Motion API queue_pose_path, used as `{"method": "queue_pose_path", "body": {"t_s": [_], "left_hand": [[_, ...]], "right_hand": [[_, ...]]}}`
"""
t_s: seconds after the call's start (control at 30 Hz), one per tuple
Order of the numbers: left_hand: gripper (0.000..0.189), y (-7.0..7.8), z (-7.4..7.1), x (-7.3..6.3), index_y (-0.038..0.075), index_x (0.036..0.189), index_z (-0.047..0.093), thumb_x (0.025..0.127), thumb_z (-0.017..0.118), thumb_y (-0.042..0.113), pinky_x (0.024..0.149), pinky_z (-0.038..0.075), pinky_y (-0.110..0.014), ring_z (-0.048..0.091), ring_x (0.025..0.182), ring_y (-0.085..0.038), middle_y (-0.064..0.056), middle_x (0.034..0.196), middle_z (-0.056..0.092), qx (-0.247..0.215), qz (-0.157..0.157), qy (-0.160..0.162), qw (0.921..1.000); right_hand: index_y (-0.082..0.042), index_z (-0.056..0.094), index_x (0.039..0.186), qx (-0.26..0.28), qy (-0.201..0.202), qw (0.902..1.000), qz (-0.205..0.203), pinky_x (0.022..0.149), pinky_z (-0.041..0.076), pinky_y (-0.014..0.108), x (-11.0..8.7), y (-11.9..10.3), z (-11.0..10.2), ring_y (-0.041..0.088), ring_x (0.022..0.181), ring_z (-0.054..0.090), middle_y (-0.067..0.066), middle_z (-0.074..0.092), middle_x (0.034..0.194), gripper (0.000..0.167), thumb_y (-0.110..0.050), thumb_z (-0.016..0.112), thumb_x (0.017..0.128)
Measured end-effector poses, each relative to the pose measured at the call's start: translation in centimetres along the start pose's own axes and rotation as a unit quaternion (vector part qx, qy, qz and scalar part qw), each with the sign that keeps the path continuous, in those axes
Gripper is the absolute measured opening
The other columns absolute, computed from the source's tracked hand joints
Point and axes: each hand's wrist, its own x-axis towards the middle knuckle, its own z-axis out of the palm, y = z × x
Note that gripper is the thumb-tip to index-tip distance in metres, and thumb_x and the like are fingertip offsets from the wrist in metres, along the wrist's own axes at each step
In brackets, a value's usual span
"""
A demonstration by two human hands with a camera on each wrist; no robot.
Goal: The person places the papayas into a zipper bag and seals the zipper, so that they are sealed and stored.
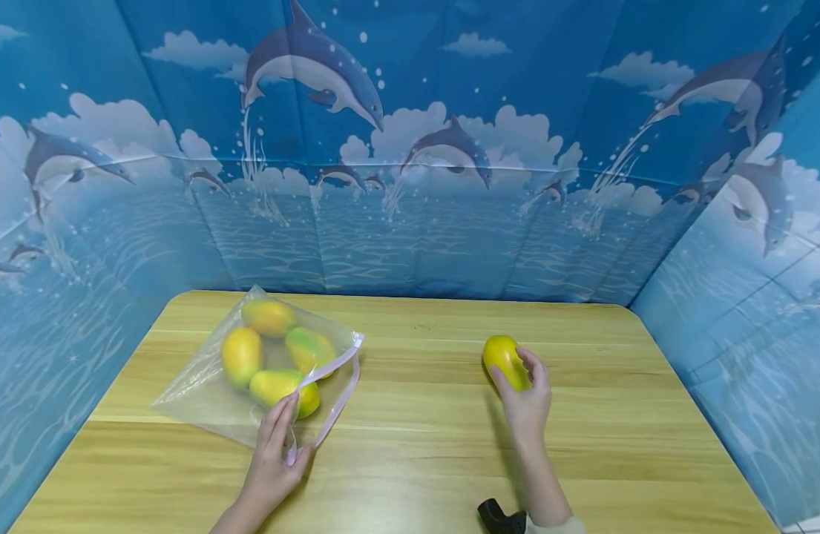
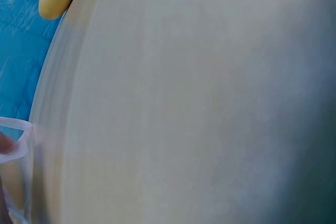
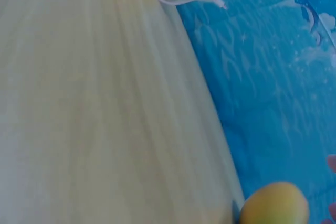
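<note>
A clear zip bag with a pale purple rim lies on the left of the table, several yellow-green mangoes inside it. At its mouth my left hand pinches the rim, and the opening faces right. Another mango, yellow, rests on the table to the right. My right hand is over that mango, thumb and fingers spread and bent. Both wrist views show a gap between the fingers and this mango. Only part of the left thumb appears in the left wrist view.
The wooden table has rounded far corners. Behind it and along both sides hangs a blue dolphin-print curtain. A black device sits at the right wrist.
</note>
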Motion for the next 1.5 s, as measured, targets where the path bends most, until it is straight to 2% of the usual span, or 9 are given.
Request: {"method": "queue_pose_path", "body": {"t_s": [0.3,0.6,0.83,1.1,1.3,1.5], "left_hand": [[0.068,0.0,0.0,0.1,-0.016,0.128,0.038,0.071,0.057,0.015,0.106,0.025,-0.017,0.030,0.125,-0.010,-0.027,0.127,0.042,0.004,-0.002,-0.001,1.0000],[0.065,0.0,0.0,0.0,-0.015,0.129,0.038,0.075,0.056,0.017,0.107,0.024,-0.018,0.030,0.127,-0.011,-0.026,0.127,0.042,0.007,-0.004,-0.005,1.0000],[0.066,0.0,0.0,0.0,-0.015,0.129,0.038,0.073,0.057,0.015,0.104,0.026,-0.015,0.032,0.121,-0.010,-0.026,0.127,0.041,0.000,-0.004,-0.007,1.0000],[0.067,-0.2,0.1,0.0,-0.017,0.128,0.038,0.072,0.058,0.013,0.100,0.027,-0.012,0.035,0.114,-0.015,-0.027,0.127,0.040,-0.012,0.001,-0.004,0.9999],[0.065,-0.3,0.2,-0.1,-0.018,0.127,0.038,0.074,0.056,0.016,0.099,0.027,-0.011,0.036,0.110,-0.017,-0.029,0.126,0.041,-0.007,0.006,0.000,1.0000],[0.067,-0.1,0.0,0.0,-0.016,0.129,0.037,0.072,0.057,0.014,0.099,0.029,-0.011,0.033,0.116,-0.011,-0.027,0.127,0.041,-0.005,-0.006,-0.010,0.9999]], "right_hand": [[0.004,0.048,0.121,-0.044,-0.029,0.9973,0.051,0.094,0.034,0.047,-0.1,1.3,-1.2,0.035,0.107,0.040,0.022,0.046,0.121,0.054,-0.001,0.071,0.073],[0.006,0.041,0.127,-0.060,-0.068,0.9928,0.078,0.094,0.035,0.049,-0.3,2.3,-1.7,0.039,0.110,0.038,0.025,0.039,0.125,0.058,-0.004,0.069,0.076],[0.005,0.038,0.129,-0.067,-0.084,0.9898,0.093,0.093,0.036,0.048,-0.3,2.7,-1.7,0.039,0.110,0.039,0.025,0.037,0.125,0.062,-0.010,0.070,0.078],[0.002,0.035,0.133,-0.046,-0.093,0.9880,0.114,0.097,0.037,0.050,-0.2,3.2,-1.7,0.040,0.113,0.038,0.026,0.034,0.127,0.064,-0.012,0.069,0.080],[0.000,0.033,0.135,-0.027,-0.105,0.9862,0.125,0.094,0.039,0.046,-0.1,3.4,-1.7,0.035,0.112,0.038,0.025,0.035,0.128,0.066,-0.012,0.068,0.081],[-0.003,0.035,0.134,-0.023,-0.098,0.9878,0.119,0.084,0.042,0.034,0.0,3.7,-1.7,0.033,0.107,0.042,0.023,0.038,0.123,0.063,-0.013,0.068,0.081]]}}
